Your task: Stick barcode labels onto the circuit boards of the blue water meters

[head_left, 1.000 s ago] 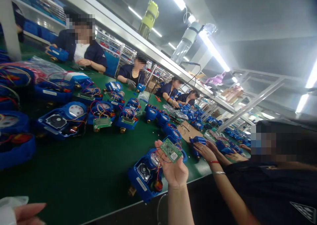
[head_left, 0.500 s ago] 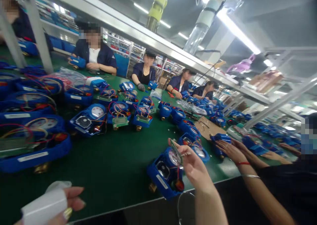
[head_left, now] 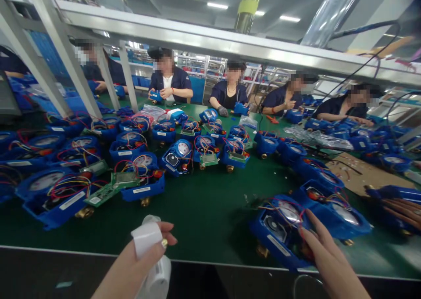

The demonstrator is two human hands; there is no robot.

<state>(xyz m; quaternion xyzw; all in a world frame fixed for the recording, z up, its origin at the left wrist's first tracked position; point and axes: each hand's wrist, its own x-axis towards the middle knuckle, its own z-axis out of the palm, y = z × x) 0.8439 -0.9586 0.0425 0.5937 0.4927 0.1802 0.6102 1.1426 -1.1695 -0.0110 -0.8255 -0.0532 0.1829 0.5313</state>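
Note:
My left hand (head_left: 144, 255), low in the middle-left, is closed around a white paper strip (head_left: 146, 239). A white roll-like piece hangs below the palm. My right hand (head_left: 329, 250) is at the right side of a blue water meter (head_left: 279, 242), its fingers bent against the housing by the dial. That meter lies tilted near the table's front edge, with a round dial, thin coloured wires and a brass fitting. Part of its right side is hidden by my fingers. Another blue meter (head_left: 342, 217) lies just behind my right hand.
Several blue meters with wires and green circuit boards (head_left: 125, 179) cover the left and back of the green table (head_left: 197, 220). A co-worker's hand (head_left: 404, 213) works on a meter at the far right. Cardboard (head_left: 365, 171) lies behind. Several people sit opposite, beneath a metal shelf (head_left: 197, 35).
My view has levelled and swung left. The circuit board raised in my right hand no longer shows there; the hand is now lower, against the meter. My left hand still holds the white strip.

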